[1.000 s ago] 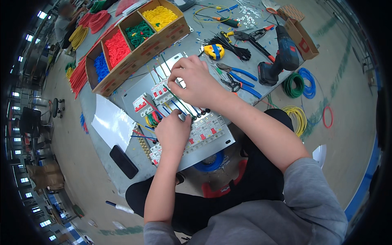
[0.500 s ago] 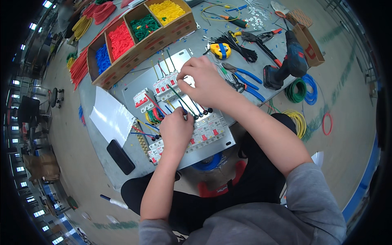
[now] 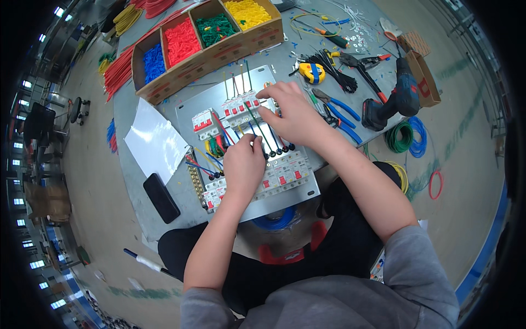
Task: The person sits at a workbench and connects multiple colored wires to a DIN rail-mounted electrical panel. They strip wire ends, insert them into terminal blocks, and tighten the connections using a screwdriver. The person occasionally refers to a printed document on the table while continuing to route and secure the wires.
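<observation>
On the table lies a metal mounting plate [image 3: 303, 196] carrying rows of white circuit breakers with red switches. My left hand [image 3: 244, 164] is over the middle of the plate, thumb and forefinger pinched together at a blue wire [image 3: 251, 128]; the tips partly hide it. My right hand [image 3: 293, 114] hovers at the right end of the upper breaker row [image 3: 240, 107], thumb and forefinger apart with nothing visible between them. A green wire [image 3: 256, 119] slants between the hands toward the lower breaker row [image 3: 282, 178]. Another red-switched breaker [image 3: 205, 125] stands at the upper left.
A divided cardboard box [image 3: 219, 52] of blue, red, green and yellow caps stands behind. White paper [image 3: 155, 140] and a black phone [image 3: 161, 198] lie left. To the right are a tape measure [image 3: 312, 73], blue-handled pliers [image 3: 335, 104], a cordless drill [image 3: 395, 93] and wire coils [image 3: 398, 137].
The view has shifted, so the plate and box appear farther right. My right thumb and forefinger have spread somewhat beside the upper breakers. My left hand remains pinched over the wires.
</observation>
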A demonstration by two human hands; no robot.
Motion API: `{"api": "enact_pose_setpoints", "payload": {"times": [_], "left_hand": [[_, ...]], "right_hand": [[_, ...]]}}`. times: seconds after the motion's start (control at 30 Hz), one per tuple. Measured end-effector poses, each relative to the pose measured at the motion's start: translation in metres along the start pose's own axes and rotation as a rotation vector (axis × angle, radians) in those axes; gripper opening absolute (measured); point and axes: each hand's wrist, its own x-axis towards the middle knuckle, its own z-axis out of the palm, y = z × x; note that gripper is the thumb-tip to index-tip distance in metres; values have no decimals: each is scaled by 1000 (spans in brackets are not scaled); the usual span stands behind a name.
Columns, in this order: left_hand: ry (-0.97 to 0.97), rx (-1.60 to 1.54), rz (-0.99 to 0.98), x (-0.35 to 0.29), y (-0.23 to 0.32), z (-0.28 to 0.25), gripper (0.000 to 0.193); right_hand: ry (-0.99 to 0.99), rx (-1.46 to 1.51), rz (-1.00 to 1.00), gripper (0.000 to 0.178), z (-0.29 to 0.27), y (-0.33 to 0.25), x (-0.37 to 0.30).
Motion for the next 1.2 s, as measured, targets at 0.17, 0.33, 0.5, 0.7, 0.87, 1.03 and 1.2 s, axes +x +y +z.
{"api": "enact_pose_setpoints", "payload": {"times": [0.17, 0.33, 0.5, 0.7, 0.87, 1.03, 1.2], "left_hand": [[107, -233, -77, -4, 4, -5, 23], [204, -462, -150, -11, -1, -18, 36], [0, -42, 54, -25, -11, -27, 30], [-67, 110, 106, -35, -28, -23, 24], [-90, 75, 59, -36, -28, -27, 20], [-38, -117, -86, -30, -32, -44, 20], [62, -299, -148, -33, -15, -100, 15]], "right_hand": [[-105, 123, 87, 36, 4, 0, 8], [-253, 133, 129, 29, 0, -15, 19], [-199, 129, 88, 28, 10, -6, 27], [66, -93, -81, 21, 15, 13, 23], [87, -114, -57, 21, 21, 12, 25], [-19, -71, -40, 24, 15, -4, 28], [15, -2, -59, 38, 1, -14, 21]]}}
